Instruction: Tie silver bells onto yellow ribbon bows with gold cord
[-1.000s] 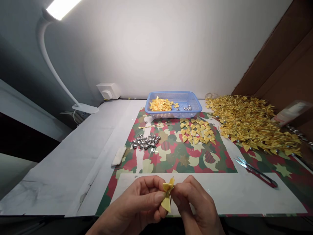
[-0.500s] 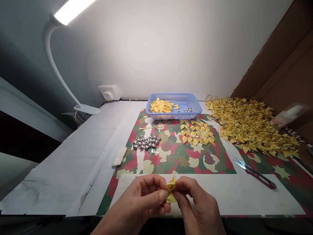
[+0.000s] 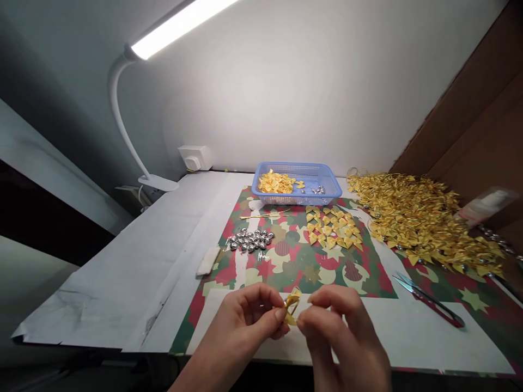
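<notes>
- A yellow bow point(image 3: 292, 299) is pinched by the left grip point(image 3: 243, 320), apparently for steadiness.
- Beside it, the right grip point(image 3: 345, 326) is curled; whether anything is pinched cannot be told.
- Beyond both, silver beads point(image 3: 251, 240) and laid-out bows point(image 3: 327, 230) are kept apart, perhaps for easy reach.

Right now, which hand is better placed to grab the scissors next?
Probably the right hand: it is nearer the scissors, which lie on its side, while the left hand pinches a yellow bow.
</notes>
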A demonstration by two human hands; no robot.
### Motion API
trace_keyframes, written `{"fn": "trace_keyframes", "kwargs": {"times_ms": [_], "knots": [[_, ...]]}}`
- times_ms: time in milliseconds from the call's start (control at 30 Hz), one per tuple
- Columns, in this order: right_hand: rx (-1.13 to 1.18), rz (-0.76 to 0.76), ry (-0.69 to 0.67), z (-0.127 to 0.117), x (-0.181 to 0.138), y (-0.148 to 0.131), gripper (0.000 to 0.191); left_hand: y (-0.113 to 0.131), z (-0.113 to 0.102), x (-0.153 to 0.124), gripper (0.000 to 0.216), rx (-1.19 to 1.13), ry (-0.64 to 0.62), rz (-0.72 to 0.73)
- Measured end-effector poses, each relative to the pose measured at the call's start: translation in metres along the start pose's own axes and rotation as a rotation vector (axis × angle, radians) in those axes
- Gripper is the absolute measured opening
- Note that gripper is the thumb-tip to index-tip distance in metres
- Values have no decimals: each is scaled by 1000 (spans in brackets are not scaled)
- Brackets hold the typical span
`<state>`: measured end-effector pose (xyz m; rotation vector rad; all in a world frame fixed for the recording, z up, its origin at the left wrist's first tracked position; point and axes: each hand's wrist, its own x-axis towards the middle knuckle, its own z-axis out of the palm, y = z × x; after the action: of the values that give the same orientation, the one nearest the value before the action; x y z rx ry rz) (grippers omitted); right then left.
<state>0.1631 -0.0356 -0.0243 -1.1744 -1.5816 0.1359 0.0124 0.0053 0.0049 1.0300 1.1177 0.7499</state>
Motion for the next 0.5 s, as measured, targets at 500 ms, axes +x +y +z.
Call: {"fn": "trace_keyframes", "kwargs": {"times_ms": [500], "knots": [[208, 35, 154, -10, 5, -14, 13, -2, -7, 1, 9, 220, 49, 173]]}}
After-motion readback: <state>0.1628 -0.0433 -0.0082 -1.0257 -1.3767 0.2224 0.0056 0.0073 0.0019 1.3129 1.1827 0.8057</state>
